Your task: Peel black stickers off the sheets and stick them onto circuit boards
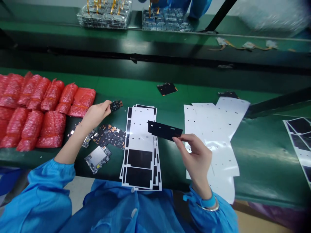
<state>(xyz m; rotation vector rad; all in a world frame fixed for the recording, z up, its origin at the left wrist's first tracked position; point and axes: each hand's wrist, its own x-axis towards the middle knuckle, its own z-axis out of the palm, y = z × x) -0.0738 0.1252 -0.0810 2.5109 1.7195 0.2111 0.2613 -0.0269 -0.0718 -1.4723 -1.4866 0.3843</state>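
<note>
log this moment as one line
left hand: holds circuit board | right hand: holds black sheet | on green table: sheet stack, red-wrapped bundles

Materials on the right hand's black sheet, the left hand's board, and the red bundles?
Black sheet: probably thin plastic film, fairly matte; thin edge, small cutouts, little sag. Paper-like stock not ruled out.
Board: likely circuit-board laminate, dark finish; copper-coloured patches and fine detail, too small to resolve.
Red bundles: likely plastic bubble wrap, glossy; bumpy surface, bright highlights. Contents hidden.
</note>
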